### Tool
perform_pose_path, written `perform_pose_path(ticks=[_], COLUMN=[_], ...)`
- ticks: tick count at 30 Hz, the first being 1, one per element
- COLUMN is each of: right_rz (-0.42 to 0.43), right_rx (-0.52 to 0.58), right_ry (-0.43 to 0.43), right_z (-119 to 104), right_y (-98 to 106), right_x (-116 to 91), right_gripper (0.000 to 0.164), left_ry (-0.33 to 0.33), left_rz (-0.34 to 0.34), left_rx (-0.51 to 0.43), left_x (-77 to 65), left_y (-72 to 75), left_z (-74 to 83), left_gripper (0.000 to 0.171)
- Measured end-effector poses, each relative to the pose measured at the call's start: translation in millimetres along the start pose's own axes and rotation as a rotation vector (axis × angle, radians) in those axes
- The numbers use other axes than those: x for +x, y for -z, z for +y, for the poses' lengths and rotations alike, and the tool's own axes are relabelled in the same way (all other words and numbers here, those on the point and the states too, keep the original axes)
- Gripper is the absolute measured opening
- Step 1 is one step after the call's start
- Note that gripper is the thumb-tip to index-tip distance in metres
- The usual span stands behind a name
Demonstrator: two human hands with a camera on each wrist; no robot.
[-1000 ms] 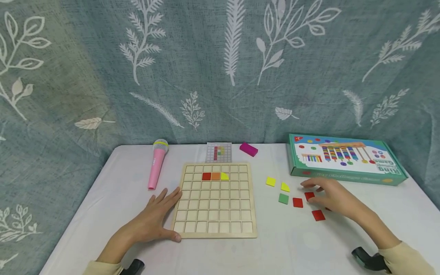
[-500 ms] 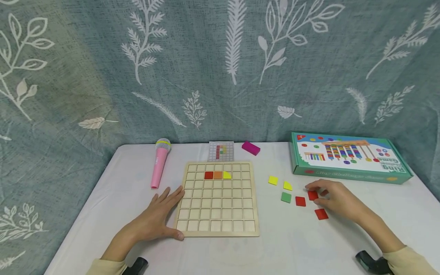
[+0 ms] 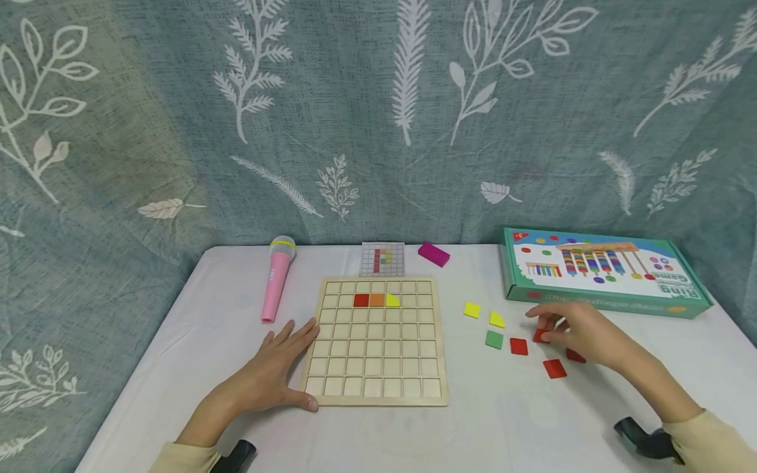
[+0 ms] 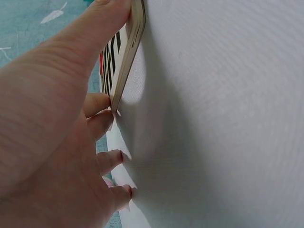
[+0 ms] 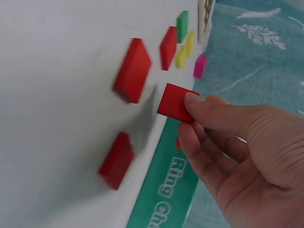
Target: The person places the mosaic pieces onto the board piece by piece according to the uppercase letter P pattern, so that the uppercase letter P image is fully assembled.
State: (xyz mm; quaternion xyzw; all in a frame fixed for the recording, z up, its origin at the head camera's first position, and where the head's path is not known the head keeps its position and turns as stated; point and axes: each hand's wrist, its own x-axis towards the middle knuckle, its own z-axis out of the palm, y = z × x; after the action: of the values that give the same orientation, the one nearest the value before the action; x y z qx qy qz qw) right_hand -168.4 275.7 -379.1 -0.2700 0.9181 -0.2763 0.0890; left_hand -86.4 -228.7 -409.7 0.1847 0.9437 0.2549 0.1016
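Observation:
My right hand (image 3: 582, 334) pinches a red square tile (image 5: 174, 102) between thumb and fingers, lifted off the table in the right wrist view. Close by lie more red tiles (image 3: 554, 368), a green tile (image 3: 494, 339), a yellow square (image 3: 472, 310) and a yellow quarter-round piece (image 3: 497, 319). My left hand (image 3: 266, 374) rests spread at the left edge of a wooden grid board (image 3: 443, 355), its thumb on the near corner. In one upper row of the board sit a red tile (image 3: 361, 300), an orange tile (image 3: 376, 300) and a yellow quarter-round tile (image 3: 393, 301).
A pattern card (image 3: 383, 269) with a coloured grid lies behind the board, beside a magenta block (image 3: 434, 254). A pink toy microphone (image 3: 276, 282) is at the left. At the back right lies a green game box (image 3: 609, 269), close beyond my right hand.
My right hand has closed its thumb and fingers on a red tile and raised it from the table. The left hand stays at the board; the head view has shifted slightly.

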Motion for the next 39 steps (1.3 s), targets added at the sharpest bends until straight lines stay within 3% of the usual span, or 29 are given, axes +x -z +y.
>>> perform_pose_path(ticks=[7, 16, 23, 34, 39], right_rz=[-0.001, 0.031, 0.019, 0.015, 0.017], right_rx=[-0.035, 0.003, 0.047, 0.017, 0.024], right_ry=[0.029, 0.039, 0.062, 0.171, 0.176], right_z=[-12, -34, -46, -61, -69], right_y=[1, -3, -18, -39, -45], right_x=[15, 36, 49, 74, 85], right_gripper=[0.032, 0.034, 0.031, 0.029, 0.029], left_ry=[-0.002, -0.005, -0.003, -0.023, -0.024], left_rz=[0.000, 0.002, -0.002, -0.002, 0.000], left_rx=[-0.004, 0.014, 0.011, 0.010, 0.011], left_x=[-0.4, -0.5, -1.4, -2.6, -2.6], left_y=[0.8, 2.0, 2.1, 1.6, 0.8], left_z=[-2.0, -3.3, -5.0, -8.8, -10.4], left_gripper=[0.122, 0.123, 0.123, 0.123, 0.123])
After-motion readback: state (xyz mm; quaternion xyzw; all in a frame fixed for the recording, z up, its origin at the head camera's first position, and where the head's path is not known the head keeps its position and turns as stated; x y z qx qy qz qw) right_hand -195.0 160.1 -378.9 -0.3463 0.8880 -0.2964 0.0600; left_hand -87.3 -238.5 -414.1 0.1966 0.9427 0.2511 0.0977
